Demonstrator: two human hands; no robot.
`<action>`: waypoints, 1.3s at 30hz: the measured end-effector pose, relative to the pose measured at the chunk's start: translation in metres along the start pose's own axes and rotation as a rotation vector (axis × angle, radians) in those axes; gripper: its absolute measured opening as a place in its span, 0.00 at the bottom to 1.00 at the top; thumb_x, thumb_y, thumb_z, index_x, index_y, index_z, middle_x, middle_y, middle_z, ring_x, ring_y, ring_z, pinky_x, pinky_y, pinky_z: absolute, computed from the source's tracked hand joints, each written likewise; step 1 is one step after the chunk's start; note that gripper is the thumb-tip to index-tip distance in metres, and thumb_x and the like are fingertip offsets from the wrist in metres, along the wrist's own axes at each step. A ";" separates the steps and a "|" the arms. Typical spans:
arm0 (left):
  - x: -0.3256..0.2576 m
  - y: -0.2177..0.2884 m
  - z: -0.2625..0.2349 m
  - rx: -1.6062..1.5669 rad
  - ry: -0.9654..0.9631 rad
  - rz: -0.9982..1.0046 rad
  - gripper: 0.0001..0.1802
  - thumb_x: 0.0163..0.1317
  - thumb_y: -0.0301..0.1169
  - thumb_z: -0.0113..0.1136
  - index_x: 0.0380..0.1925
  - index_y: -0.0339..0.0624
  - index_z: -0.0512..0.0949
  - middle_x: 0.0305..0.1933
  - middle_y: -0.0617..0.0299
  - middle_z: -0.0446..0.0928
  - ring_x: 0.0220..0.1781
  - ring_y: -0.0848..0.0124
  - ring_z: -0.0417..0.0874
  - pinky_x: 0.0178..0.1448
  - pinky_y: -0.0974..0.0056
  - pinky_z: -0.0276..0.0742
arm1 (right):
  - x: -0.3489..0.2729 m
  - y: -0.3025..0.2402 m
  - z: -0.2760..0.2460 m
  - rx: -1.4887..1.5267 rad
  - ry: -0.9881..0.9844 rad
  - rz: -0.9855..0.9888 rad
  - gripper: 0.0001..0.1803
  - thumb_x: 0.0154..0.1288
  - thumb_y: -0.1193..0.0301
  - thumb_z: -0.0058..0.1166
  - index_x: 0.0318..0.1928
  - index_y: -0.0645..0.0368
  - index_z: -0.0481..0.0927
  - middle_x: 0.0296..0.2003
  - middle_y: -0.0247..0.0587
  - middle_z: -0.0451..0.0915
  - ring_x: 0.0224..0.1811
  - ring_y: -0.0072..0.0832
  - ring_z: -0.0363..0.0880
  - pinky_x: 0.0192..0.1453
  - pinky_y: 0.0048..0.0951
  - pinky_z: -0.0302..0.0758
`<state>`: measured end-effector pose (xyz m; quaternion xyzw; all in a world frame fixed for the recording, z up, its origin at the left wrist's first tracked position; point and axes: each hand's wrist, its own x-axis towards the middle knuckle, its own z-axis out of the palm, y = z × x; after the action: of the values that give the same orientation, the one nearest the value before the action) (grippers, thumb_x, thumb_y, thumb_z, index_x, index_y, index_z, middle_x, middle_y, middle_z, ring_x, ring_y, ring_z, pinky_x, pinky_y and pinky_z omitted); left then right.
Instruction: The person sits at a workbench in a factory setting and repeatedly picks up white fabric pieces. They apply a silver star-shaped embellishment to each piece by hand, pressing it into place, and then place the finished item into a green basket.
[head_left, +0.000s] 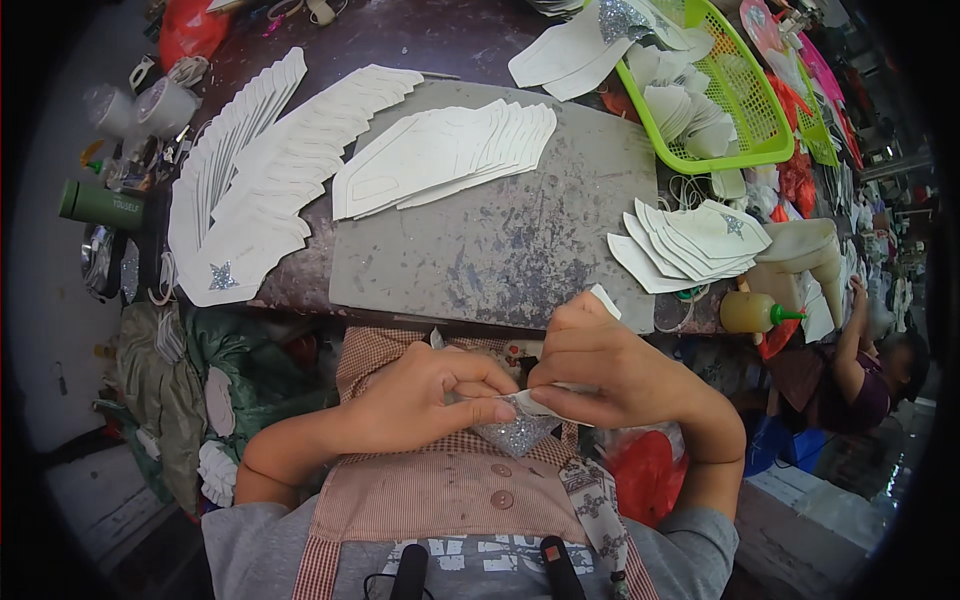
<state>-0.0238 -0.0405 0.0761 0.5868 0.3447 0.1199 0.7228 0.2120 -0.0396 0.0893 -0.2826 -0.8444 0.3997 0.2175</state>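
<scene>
Left hand: pinching glittery piece, nearside of grey board
Right hand: pinching it too
White stack: on board

On the dark table, two fanned white stacks lie left of a grey board bearing another white stack. At right, a lime-green plastic basket lies behind a white star-marked stack. Before the table, a glittery silver piece is between left hand and right hand.

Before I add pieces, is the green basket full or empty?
Partly full: white pieces lie inside the basket, with green mesh showing beside them.
</scene>
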 end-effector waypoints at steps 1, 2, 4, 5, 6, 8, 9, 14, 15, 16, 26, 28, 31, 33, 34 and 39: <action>0.000 -0.001 0.000 0.025 0.001 0.015 0.10 0.58 0.31 0.67 0.36 0.36 0.82 0.31 0.63 0.84 0.34 0.80 0.79 0.41 0.71 0.72 | 0.000 0.000 0.000 0.001 -0.012 -0.001 0.04 0.56 0.72 0.61 0.30 0.57 0.79 0.23 0.33 0.68 0.32 0.31 0.67 0.40 0.34 0.58; 0.000 -0.004 0.001 0.050 0.002 0.030 0.10 0.58 0.31 0.67 0.36 0.37 0.83 0.31 0.63 0.84 0.34 0.79 0.79 0.42 0.70 0.72 | 0.000 0.000 0.001 0.002 -0.024 -0.002 0.04 0.56 0.72 0.61 0.30 0.57 0.79 0.23 0.33 0.68 0.32 0.31 0.67 0.40 0.34 0.58; -0.001 -0.005 0.002 0.077 0.002 0.032 0.10 0.57 0.32 0.68 0.36 0.38 0.83 0.30 0.62 0.84 0.34 0.77 0.78 0.43 0.68 0.71 | -0.001 -0.001 0.002 0.010 -0.040 -0.001 0.04 0.56 0.72 0.61 0.30 0.57 0.79 0.23 0.34 0.68 0.32 0.31 0.67 0.40 0.34 0.58; -0.001 -0.004 0.002 0.078 0.002 0.020 0.10 0.56 0.32 0.68 0.35 0.38 0.83 0.29 0.62 0.84 0.34 0.77 0.78 0.44 0.68 0.71 | -0.001 -0.001 0.002 0.016 -0.046 0.001 0.04 0.56 0.72 0.61 0.30 0.57 0.79 0.23 0.34 0.68 0.32 0.31 0.67 0.40 0.34 0.58; -0.001 -0.004 0.002 0.080 0.001 0.011 0.10 0.56 0.32 0.68 0.35 0.38 0.83 0.29 0.62 0.84 0.35 0.76 0.78 0.45 0.67 0.70 | -0.001 -0.001 0.001 0.020 -0.052 0.003 0.04 0.56 0.72 0.61 0.30 0.57 0.79 0.23 0.34 0.68 0.32 0.31 0.67 0.39 0.34 0.58; 0.001 -0.003 0.001 0.151 0.013 0.097 0.10 0.55 0.32 0.69 0.34 0.38 0.82 0.28 0.63 0.84 0.32 0.78 0.78 0.42 0.69 0.70 | 0.000 0.000 0.002 0.031 -0.045 -0.011 0.04 0.56 0.71 0.60 0.30 0.56 0.79 0.23 0.34 0.67 0.31 0.32 0.66 0.39 0.34 0.58; 0.001 -0.002 0.001 0.189 0.020 0.142 0.09 0.55 0.31 0.69 0.33 0.38 0.82 0.27 0.63 0.84 0.31 0.79 0.77 0.40 0.70 0.70 | 0.001 0.000 0.001 0.033 -0.041 -0.019 0.04 0.56 0.71 0.60 0.30 0.56 0.79 0.23 0.34 0.67 0.31 0.32 0.65 0.39 0.34 0.58; 0.009 -0.003 0.005 -0.135 0.134 0.119 0.08 0.58 0.28 0.66 0.33 0.34 0.80 0.32 0.60 0.84 0.33 0.79 0.81 0.38 0.73 0.74 | 0.006 -0.020 -0.026 -0.526 0.203 -0.021 0.08 0.55 0.69 0.62 0.34 0.58 0.79 0.31 0.41 0.75 0.42 0.35 0.73 0.53 0.37 0.65; 0.010 -0.006 0.006 -0.240 0.179 0.129 0.08 0.59 0.27 0.65 0.34 0.34 0.80 0.34 0.59 0.83 0.35 0.78 0.82 0.39 0.73 0.75 | 0.003 -0.022 -0.028 -0.582 0.383 0.000 0.11 0.55 0.67 0.62 0.35 0.59 0.79 0.33 0.43 0.76 0.45 0.36 0.74 0.55 0.37 0.66; 0.012 -0.010 0.007 -0.391 0.237 0.208 0.06 0.60 0.25 0.64 0.35 0.33 0.79 0.34 0.60 0.83 0.35 0.78 0.82 0.39 0.73 0.75 | -0.001 -0.026 -0.030 -0.624 0.564 0.038 0.13 0.54 0.66 0.63 0.37 0.60 0.79 0.35 0.45 0.77 0.47 0.36 0.75 0.57 0.38 0.67; 0.003 -0.061 0.024 -0.597 0.239 0.159 0.13 0.62 0.18 0.58 0.46 0.31 0.73 0.48 0.55 0.79 0.49 0.76 0.78 0.53 0.71 0.73 | -0.024 -0.011 0.086 1.007 0.793 0.581 0.16 0.59 0.79 0.62 0.47 0.70 0.76 0.44 0.41 0.80 0.48 0.23 0.77 0.54 0.27 0.73; -0.001 -0.047 0.022 -0.676 0.242 0.082 0.16 0.62 0.19 0.59 0.49 0.30 0.72 0.48 0.54 0.80 0.49 0.75 0.79 0.52 0.71 0.74 | -0.029 -0.013 0.090 0.973 0.767 0.565 0.17 0.56 0.83 0.63 0.47 0.70 0.76 0.44 0.41 0.80 0.48 0.23 0.77 0.54 0.26 0.72; -0.005 -0.040 0.017 -0.590 0.227 -0.010 0.20 0.61 0.20 0.61 0.52 0.29 0.70 0.47 0.52 0.81 0.48 0.75 0.80 0.50 0.71 0.75 | -0.034 -0.013 0.090 0.826 0.686 0.518 0.14 0.57 0.81 0.63 0.43 0.70 0.77 0.40 0.39 0.81 0.43 0.21 0.76 0.50 0.25 0.72; -0.007 -0.038 0.016 -0.505 0.227 -0.042 0.21 0.61 0.21 0.62 0.53 0.28 0.70 0.44 0.52 0.82 0.45 0.76 0.81 0.48 0.72 0.76 | -0.036 -0.013 0.090 0.701 0.654 0.504 0.12 0.57 0.80 0.64 0.41 0.70 0.77 0.38 0.38 0.80 0.41 0.20 0.75 0.48 0.25 0.71; -0.006 -0.037 0.018 -0.482 0.236 -0.047 0.21 0.60 0.21 0.62 0.53 0.28 0.70 0.42 0.53 0.83 0.43 0.77 0.81 0.47 0.72 0.76 | -0.036 -0.013 0.088 0.624 0.649 0.503 0.12 0.56 0.80 0.64 0.40 0.70 0.78 0.37 0.38 0.80 0.40 0.20 0.75 0.47 0.25 0.71; -0.004 -0.043 0.020 -0.298 0.242 -0.042 0.22 0.59 0.24 0.64 0.52 0.29 0.71 0.38 0.54 0.84 0.39 0.80 0.81 0.44 0.73 0.75 | -0.036 -0.011 0.090 0.643 0.698 0.540 0.10 0.56 0.80 0.64 0.38 0.69 0.79 0.37 0.38 0.81 0.39 0.19 0.76 0.44 0.22 0.72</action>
<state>-0.0242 -0.0702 0.0395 0.4473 0.4198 0.2244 0.7572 0.1827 -0.1183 0.0400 -0.5244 -0.4546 0.5620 0.4500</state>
